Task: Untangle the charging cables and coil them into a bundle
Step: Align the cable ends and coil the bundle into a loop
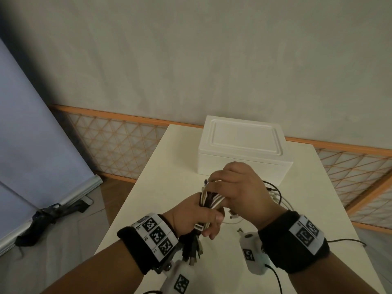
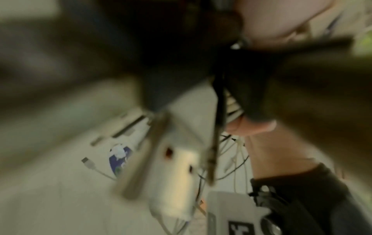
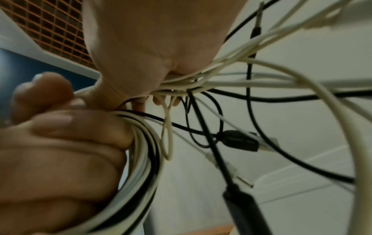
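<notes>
A coil of white and black charging cables (image 1: pixel 209 200) is held up over the white table (image 1: pixel 169 166). My left hand (image 1: pixel 212 224) grips the coil from below, and several USB plugs (image 1: pixel 192 250) hang under that wrist. My right hand (image 1: pixel 220 192) comes over the top with its fingers curled round the strands. In the right wrist view, the right hand (image 3: pixel 153 95) pinches a sheaf of white and black strands (image 3: pixel 201 82), and the left hand (image 3: pixel 80 127) clasps the coil (image 3: pixel 145 152). A black plug (image 3: pixel 239 139) dangles from the loose cables. The left wrist view is blurred.
A closed white box (image 1: pixel 244 145) stands on the table behind my hands. Loose cable loops (image 1: pixel 275 194) trail across the table on the right. A white USB plug (image 2: pixel 88 162) lies on the tabletop. An orange lattice fence (image 1: pixel 118 143) runs behind the table.
</notes>
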Demonstrator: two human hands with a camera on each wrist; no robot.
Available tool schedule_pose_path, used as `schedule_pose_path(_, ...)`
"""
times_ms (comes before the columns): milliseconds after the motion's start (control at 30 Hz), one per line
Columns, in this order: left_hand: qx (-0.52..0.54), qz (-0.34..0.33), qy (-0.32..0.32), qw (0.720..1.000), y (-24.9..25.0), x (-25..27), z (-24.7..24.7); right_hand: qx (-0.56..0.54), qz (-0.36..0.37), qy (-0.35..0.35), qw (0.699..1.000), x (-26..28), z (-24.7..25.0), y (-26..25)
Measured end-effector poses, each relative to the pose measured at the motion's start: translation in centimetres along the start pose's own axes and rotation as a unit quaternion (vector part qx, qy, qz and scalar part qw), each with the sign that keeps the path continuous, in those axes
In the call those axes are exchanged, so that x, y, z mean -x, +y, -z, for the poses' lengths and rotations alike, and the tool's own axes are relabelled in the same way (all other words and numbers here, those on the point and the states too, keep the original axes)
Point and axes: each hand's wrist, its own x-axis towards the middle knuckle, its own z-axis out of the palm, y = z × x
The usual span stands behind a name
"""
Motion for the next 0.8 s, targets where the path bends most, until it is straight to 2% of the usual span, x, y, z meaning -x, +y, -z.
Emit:
schedule_pose_path(100, 0.045, 0.025, 0.008, 0.999, -0.9, 0.0, -0.1, -0.143, -0.068, -0.042, 0.987, -0.1, -0.7, 0.7)
schedule_pose_path(200, 0.122, 0.020, -0.041, 0.992, -1.8, -0.2, -0.5, -0.297, -0.215, -0.106, 0.924, -0.6, -0.6, 0.5)
schedule_pose_path(233, 0.153, 0.010, -0.068, 0.986, -2.0, -0.3, -0.8, -0.327, -0.241, -0.128, 0.905, -0.8, -0.6, 0.5)
schedule_pose_path(300, 0.173, 0.001, -0.107, 0.979, -1.9, -0.5, -1.0, -0.364, -0.259, -0.140, 0.884, -1.3, -0.4, 0.5)
schedule_pose_path(367, 0.148, -0.003, -0.110, 0.983, -1.5, -0.7, -0.7, -0.383, -0.260, -0.112, 0.879, -1.3, -0.9, 0.6)
schedule_pose_path(433, 0.113, -0.003, -0.083, 0.990, -1.3, -0.6, 0.1, -0.390, -0.256, -0.084, 0.881, -0.5, -1.9, 1.0)
schedule_pose_path(500, 0.094, 0.003, -0.057, 0.994, -1.3, -0.4, 1.3, -0.388, -0.290, -0.074, 0.872, 1.2, -2.7, 1.7)
schedule_pose_path(633, 0.022, 0.020, -0.018, 0.999, -2.0, 0.1, 4.0, -0.208, -0.377, -0.161, 0.888, 5.6, -3.4, 3.4)
schedule_pose_path(733, -0.007, 0.054, 0.048, 0.997, -3.2, 0.8, 5.1, -0.128, -0.361, -0.251, 0.889, 8.6, -3.7, 3.8)
schedule_pose_path(800, 0.039, 0.057, 0.077, 0.995, -3.9, 1.0, 6.2, -0.153, -0.420, -0.220, 0.867, 10.4, -3.5, 4.3)
